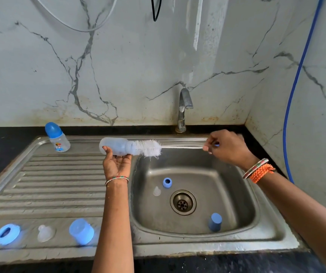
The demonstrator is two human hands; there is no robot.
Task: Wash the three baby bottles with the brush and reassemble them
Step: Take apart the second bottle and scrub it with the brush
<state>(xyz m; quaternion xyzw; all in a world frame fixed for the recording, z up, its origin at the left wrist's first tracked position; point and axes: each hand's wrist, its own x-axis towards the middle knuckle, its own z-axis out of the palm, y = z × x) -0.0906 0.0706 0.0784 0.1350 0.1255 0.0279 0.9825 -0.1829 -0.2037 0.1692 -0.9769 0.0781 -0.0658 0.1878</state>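
My left hand (pixel 116 162) holds a clear bottle body (pixel 115 146) sideways above the drainboard edge, mouth pointing right. The white bristle head of the brush (pixel 148 147) sits at the bottle's mouth, partly inside. My right hand (pixel 226 147) pinches the brush's thin handle near its end. An assembled bottle with a blue cap (pixel 57 137) stands at the back of the drainboard. In the basin lie a blue ring (pixel 167 182), a clear teat (pixel 157 191) and a blue cap (pixel 215 222). Along the front ledge sit a blue ring (pixel 6 234), a clear teat (pixel 45 232) and a blue cap (pixel 82 231).
The steel sink (pixel 237 236) has a drain (pixel 183 202) in the middle and a tap (pixel 183 109) behind it, with no water running. A ribbed drainboard (pixel 50 184) lies to the left. A blue hose (pixel 296 85) hangs down the right wall.
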